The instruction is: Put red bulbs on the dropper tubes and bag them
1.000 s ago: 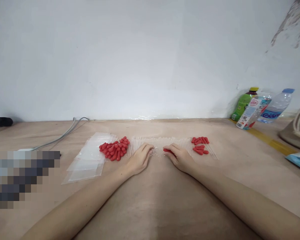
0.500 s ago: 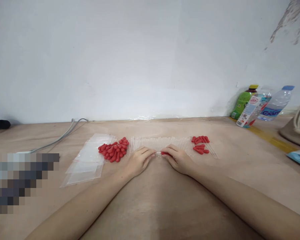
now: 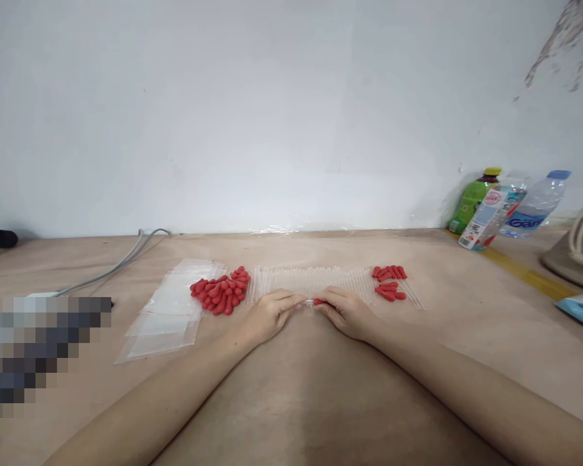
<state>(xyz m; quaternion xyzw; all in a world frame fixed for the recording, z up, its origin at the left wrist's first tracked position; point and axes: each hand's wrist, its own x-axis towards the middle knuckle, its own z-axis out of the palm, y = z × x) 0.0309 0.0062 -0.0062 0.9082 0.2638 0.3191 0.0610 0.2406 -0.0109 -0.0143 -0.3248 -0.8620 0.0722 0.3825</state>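
Left hand [image 3: 272, 315] pinching slim clear tube [image 3: 309, 302], right hand [image 3: 348, 312] gripping red bulb [image 3: 319, 301] at tube's right end, low over counter [image 3: 291, 388]. Tube row [image 3: 315, 278] just beyond. Left, bulb heap [image 3: 221, 294] beside plastic bags [image 3: 168, 304]; right, smaller bulb group [image 3: 388, 291].

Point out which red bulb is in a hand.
The red bulb in the right hand, next to the clear tube in the left hand. The other bulbs lie unheld, in the large pile and the smaller group.
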